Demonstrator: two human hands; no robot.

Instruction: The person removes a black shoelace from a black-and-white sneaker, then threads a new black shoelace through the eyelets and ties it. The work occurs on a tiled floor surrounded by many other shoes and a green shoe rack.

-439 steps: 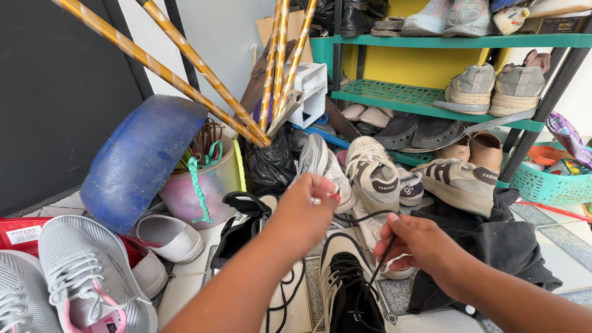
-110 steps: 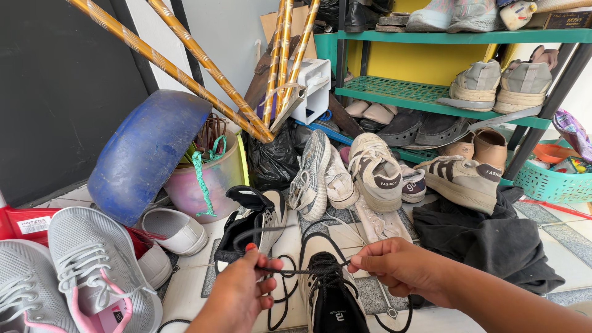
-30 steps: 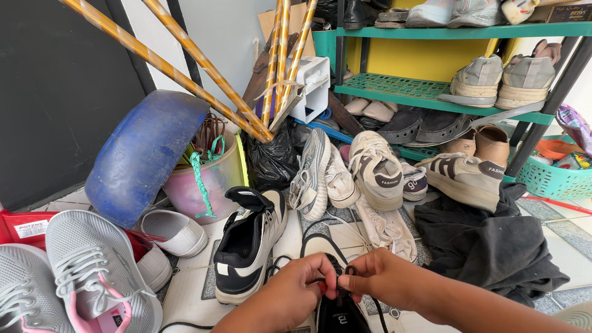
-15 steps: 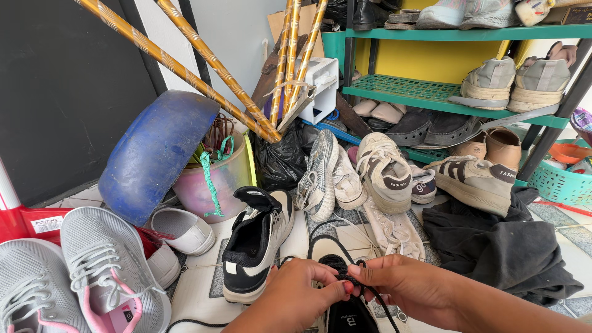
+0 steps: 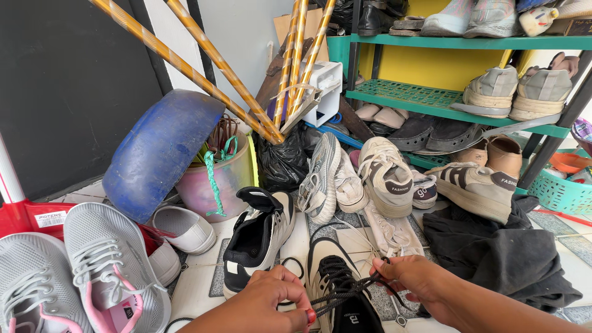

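A black and cream sneaker lies on the floor right in front of me, toe pointing away. My left hand pinches one end of its black lace at the lower middle. My right hand grips the other end of the lace to the right of the shoe. The lace runs taut between both hands across the shoe's tongue. Its matching sneaker sits just left, opening up, unlaced.
Grey and pink sneakers lie at the lower left by a red box. A blue tub leans on a bucket. Worn shoes, black cloth and a green shoe rack fill the back.
My hands have drawn apart, pulling the black lace tight across the shoe; half a second ago they were close together over the tongue.
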